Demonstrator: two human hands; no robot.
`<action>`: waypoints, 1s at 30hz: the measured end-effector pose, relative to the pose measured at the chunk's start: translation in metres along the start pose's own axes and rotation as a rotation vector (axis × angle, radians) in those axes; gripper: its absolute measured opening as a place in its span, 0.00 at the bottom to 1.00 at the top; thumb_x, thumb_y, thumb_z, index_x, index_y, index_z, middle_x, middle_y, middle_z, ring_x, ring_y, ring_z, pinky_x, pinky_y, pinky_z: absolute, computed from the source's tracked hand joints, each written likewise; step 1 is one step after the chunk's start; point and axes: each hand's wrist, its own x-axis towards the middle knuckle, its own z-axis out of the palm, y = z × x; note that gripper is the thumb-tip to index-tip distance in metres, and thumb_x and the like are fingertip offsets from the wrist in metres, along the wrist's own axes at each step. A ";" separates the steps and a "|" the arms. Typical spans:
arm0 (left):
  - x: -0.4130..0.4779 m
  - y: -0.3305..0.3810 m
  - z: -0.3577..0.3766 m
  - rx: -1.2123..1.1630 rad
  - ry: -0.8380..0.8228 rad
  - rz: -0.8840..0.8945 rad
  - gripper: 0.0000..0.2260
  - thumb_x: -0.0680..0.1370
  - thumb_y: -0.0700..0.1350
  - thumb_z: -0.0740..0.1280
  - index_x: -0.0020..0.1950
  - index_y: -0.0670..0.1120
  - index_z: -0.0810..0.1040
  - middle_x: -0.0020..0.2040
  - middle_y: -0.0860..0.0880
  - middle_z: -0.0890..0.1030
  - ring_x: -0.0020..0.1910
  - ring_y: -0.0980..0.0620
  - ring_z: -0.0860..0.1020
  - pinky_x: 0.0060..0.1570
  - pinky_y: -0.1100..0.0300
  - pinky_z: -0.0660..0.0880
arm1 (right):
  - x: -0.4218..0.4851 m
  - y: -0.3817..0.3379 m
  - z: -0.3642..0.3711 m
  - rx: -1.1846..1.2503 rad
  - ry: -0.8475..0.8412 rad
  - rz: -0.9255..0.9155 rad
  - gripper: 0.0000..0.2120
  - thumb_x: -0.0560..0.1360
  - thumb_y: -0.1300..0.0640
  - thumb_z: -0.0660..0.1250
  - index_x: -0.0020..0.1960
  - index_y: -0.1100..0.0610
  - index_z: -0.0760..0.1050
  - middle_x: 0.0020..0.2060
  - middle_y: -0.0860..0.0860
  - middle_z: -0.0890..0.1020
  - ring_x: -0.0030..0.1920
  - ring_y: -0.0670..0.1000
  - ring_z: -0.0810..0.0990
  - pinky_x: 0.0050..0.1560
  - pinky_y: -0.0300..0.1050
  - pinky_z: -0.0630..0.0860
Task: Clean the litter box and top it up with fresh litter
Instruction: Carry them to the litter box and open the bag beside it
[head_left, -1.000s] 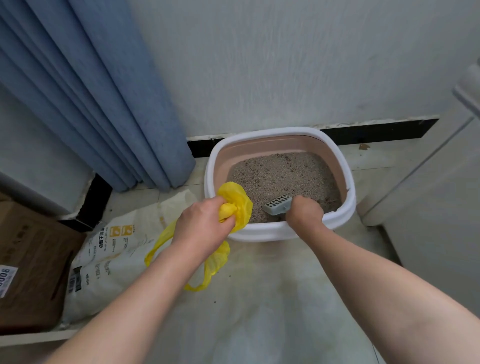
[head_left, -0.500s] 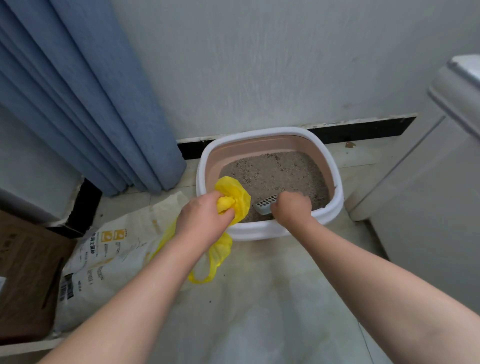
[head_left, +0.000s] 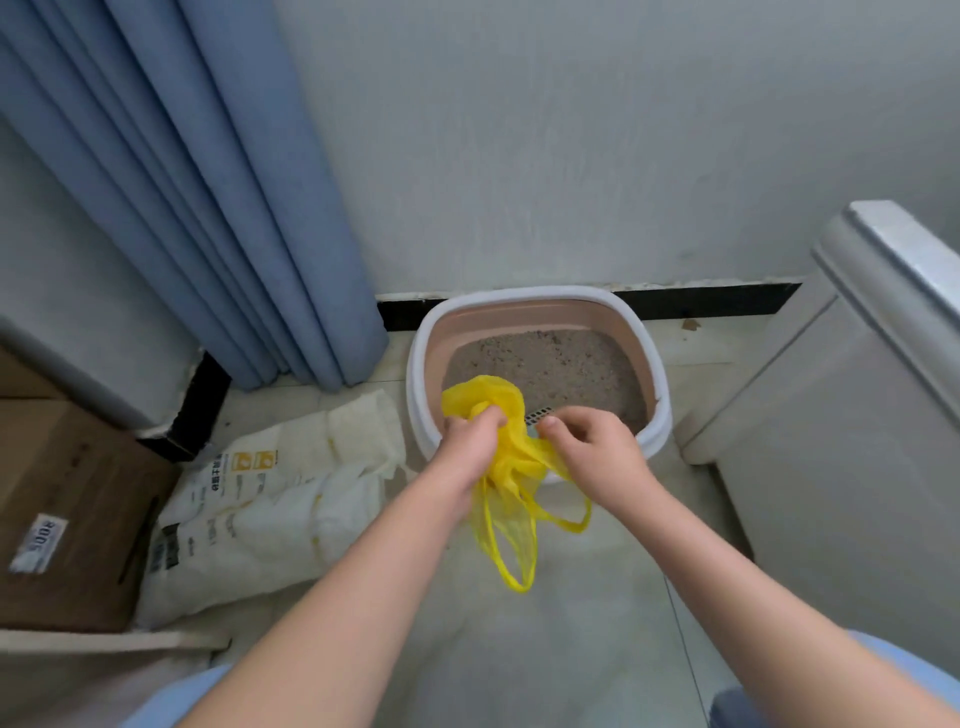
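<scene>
Left hand clenched round the bunched neck of the yellow bag. Right hand has its fingers curled and looks to be pinching the bag's other edge, both over the near rim of the litter box. Risks: the thin film is wadded and could tear when pulled apart, and the dangling loops could snag the rim. Scoop barely shows between the hands, in the box's near end, held by neither. The box has a white rim and pink inner wall, and sits on the floor against the back wall. The litter is grey-brown, grainy and shallow. Litter sack lies slumped just left of the box.
</scene>
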 end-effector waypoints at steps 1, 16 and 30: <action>-0.006 0.000 -0.002 -0.050 -0.016 -0.008 0.36 0.55 0.55 0.68 0.61 0.41 0.75 0.51 0.40 0.82 0.45 0.43 0.82 0.43 0.46 0.82 | -0.002 -0.003 0.001 0.041 -0.015 0.005 0.13 0.79 0.47 0.65 0.41 0.54 0.81 0.30 0.47 0.79 0.34 0.45 0.75 0.36 0.43 0.68; -0.041 0.024 -0.002 0.157 -0.047 0.184 0.15 0.74 0.54 0.74 0.57 0.50 0.79 0.48 0.50 0.85 0.42 0.52 0.85 0.39 0.55 0.82 | 0.011 -0.022 -0.017 0.175 -0.055 0.024 0.10 0.73 0.49 0.73 0.53 0.51 0.83 0.41 0.45 0.84 0.42 0.44 0.82 0.43 0.40 0.74; -0.030 0.029 -0.003 -0.048 0.346 0.284 0.15 0.70 0.36 0.70 0.54 0.50 0.78 0.49 0.44 0.84 0.46 0.44 0.83 0.50 0.44 0.82 | 0.020 -0.003 -0.036 0.214 0.041 0.102 0.07 0.73 0.60 0.66 0.43 0.50 0.81 0.33 0.50 0.82 0.36 0.53 0.80 0.39 0.48 0.77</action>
